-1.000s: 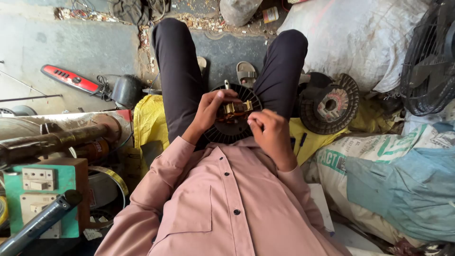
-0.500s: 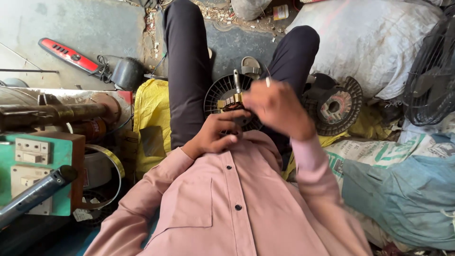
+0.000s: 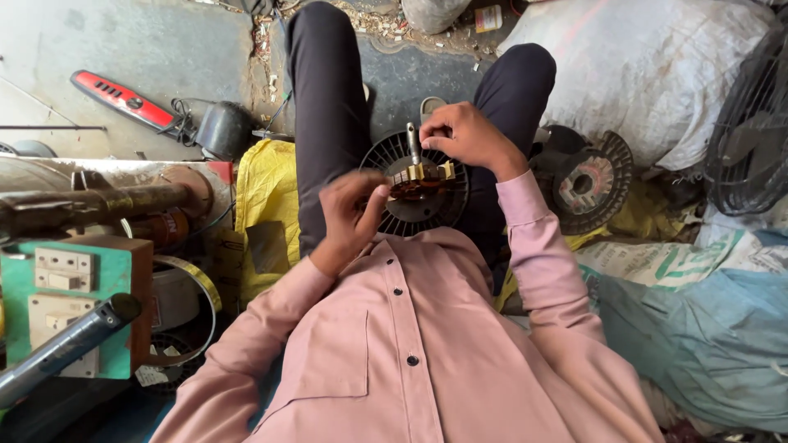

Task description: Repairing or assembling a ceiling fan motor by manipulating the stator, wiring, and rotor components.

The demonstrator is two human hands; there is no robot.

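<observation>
Round black finned motor part (image 3: 427,205), copper windings

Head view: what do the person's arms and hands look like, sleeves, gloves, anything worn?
Both arms are in long pale pink shirt sleeves with buttoned-style cuffs ending at the wrists. The left hand and right hand are bare: no gloves, and no watch or rings that can be made out. The sleeves match the pink button-front shirt with dark buttons and a chest pocket.
</observation>
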